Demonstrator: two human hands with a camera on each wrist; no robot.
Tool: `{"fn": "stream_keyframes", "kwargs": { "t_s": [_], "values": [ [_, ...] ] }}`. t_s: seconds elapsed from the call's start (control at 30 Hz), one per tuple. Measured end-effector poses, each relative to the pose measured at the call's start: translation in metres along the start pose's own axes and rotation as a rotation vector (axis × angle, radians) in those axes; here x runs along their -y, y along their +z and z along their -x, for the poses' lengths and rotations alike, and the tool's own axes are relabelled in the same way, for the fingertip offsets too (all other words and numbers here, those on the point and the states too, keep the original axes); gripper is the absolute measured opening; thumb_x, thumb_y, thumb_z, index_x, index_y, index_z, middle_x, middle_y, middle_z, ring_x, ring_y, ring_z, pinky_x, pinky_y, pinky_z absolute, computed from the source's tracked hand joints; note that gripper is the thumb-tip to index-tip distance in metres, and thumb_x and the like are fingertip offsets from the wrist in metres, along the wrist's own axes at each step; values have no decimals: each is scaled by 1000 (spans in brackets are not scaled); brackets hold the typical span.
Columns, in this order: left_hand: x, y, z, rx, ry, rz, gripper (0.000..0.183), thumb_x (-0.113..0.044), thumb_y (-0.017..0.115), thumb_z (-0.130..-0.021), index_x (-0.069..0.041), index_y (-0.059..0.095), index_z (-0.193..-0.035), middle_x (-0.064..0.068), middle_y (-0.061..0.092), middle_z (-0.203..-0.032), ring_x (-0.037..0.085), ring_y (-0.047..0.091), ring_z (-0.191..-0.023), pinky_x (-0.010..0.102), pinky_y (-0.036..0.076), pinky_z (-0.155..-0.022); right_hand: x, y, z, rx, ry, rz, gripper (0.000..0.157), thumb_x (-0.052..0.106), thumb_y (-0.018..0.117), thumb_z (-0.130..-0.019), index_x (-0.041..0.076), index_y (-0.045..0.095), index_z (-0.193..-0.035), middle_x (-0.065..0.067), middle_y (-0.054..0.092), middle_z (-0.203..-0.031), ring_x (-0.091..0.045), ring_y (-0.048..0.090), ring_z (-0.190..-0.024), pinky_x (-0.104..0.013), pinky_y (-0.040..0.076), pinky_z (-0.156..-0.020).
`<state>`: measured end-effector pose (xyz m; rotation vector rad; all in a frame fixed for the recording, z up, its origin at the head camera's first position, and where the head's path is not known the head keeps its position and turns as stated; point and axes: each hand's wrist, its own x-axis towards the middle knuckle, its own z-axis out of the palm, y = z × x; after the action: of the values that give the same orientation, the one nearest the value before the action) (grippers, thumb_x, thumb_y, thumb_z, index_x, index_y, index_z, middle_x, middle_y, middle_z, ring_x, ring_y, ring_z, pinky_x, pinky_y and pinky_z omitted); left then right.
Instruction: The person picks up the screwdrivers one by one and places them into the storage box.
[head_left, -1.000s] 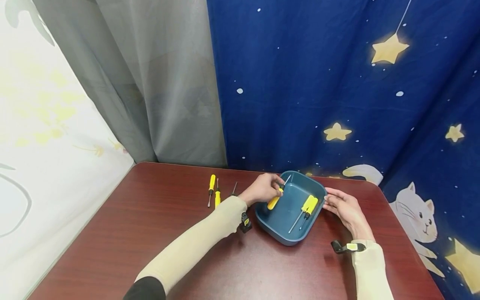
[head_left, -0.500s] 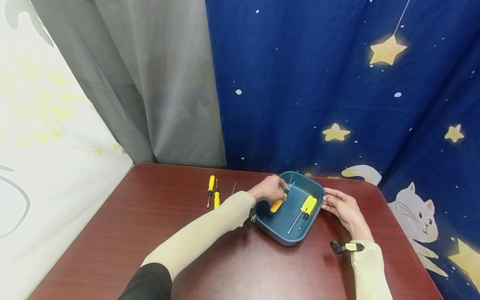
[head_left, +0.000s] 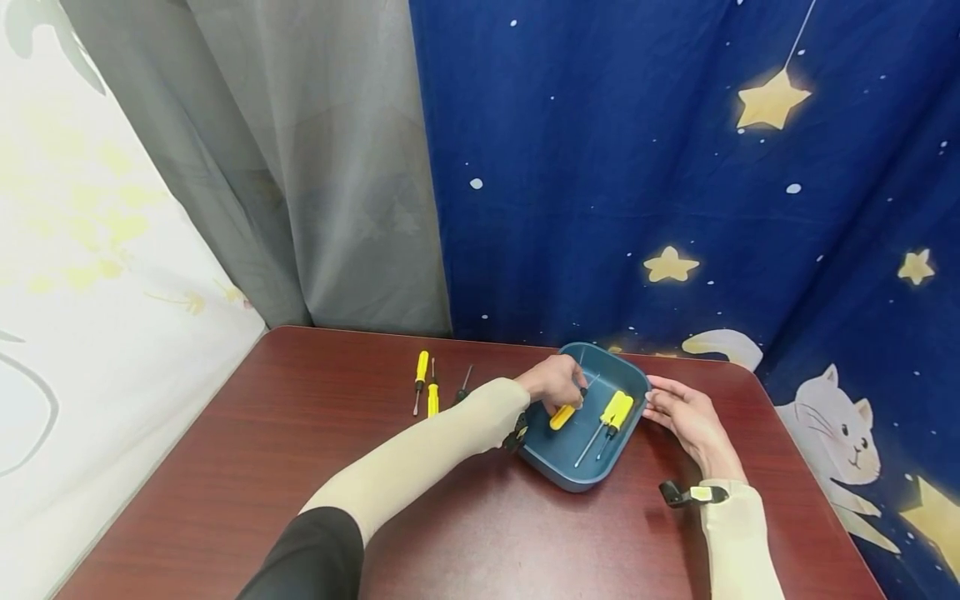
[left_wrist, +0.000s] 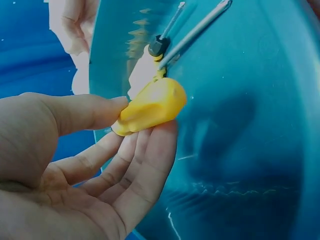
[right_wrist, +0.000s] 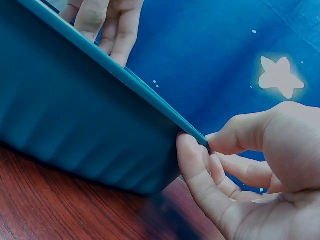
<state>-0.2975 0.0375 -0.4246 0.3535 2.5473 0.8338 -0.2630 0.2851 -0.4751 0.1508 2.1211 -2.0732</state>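
My left grip (head_left: 555,381) pinches a yellow-handled screwdriver (head_left: 562,417) between thumb and fingertips inside the blue tray (head_left: 551,473), the shaft slanting away from me; whether it touches the tray's floor, I cannot tell. Just to the right of that grip, two other yellow screwdrivers (head_left: 614,408) lie side by side in the tray, whose rim my right grip (head_left: 688,419) holds at the far right. Left of the left grip, two more yellow-handled drivers (head_left: 422,367) and a dark-handled tool (head_left: 461,393), partly hidden by my sleeve (head_left: 420,467), rest on the table (head_left: 322,408).
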Motion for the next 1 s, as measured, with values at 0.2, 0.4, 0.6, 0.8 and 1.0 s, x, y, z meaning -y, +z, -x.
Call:
{"fn": "stream_keyframes", "kwargs": {
  "t_s": [0.2, 0.4, 0.6, 0.8, 1.0],
  "values": [
    [-3, 6, -7, 31, 12, -56, 36, -9, 77, -89, -7, 71, -124, 4, 71, -112, 11, 67, -69, 26, 59, -56, 1, 0, -1, 5, 0, 2, 54, 4, 56, -102, -7, 37, -152, 7, 70, -95, -4, 68, -85, -21, 60, -81],
    [-7, 9, -13, 110, -1, -64, 13, -8, 77, -90, -7, 73, -102, 3, 68, -95, 15, 69, -68, 28, 60, -57, 1, 0, 0, 3, 6, 11, 55, 5, 56, -103, -6, 37, -153, 7, 70, -98, -4, 68, -86, -21, 60, -82],
    [-14, 14, -19, 164, -9, -112, 18, -7, 78, -89, -9, 67, -75, 5, 65, -74, 17, 69, -62, 28, 60, -57, 0, 0, 0, -1, 5, 16, 55, 5, 56, -103, -6, 38, -153, 6, 70, -99, -3, 68, -85, -21, 60, -82],
    [-17, 19, -26, 178, -64, -181, 15, -12, 79, -89, -8, 68, -80, 6, 67, -78, 17, 72, -60, 25, 60, -56, 0, 0, 1, 4, -4, 11, 55, 3, 55, -102, -8, 37, -153, 7, 71, -99, -4, 69, -86, -22, 60, -82],
    [-18, 24, -29, 194, -90, -211, 15, -11, 81, -87, -6, 67, -84, 9, 69, -79, 17, 72, -59, 25, 59, -55, 1, 0, 1, -2, 2, 18, 54, 4, 56, -102, -7, 38, -152, 6, 70, -98, -4, 68, -85, -21, 60, -82]
  ]
}}
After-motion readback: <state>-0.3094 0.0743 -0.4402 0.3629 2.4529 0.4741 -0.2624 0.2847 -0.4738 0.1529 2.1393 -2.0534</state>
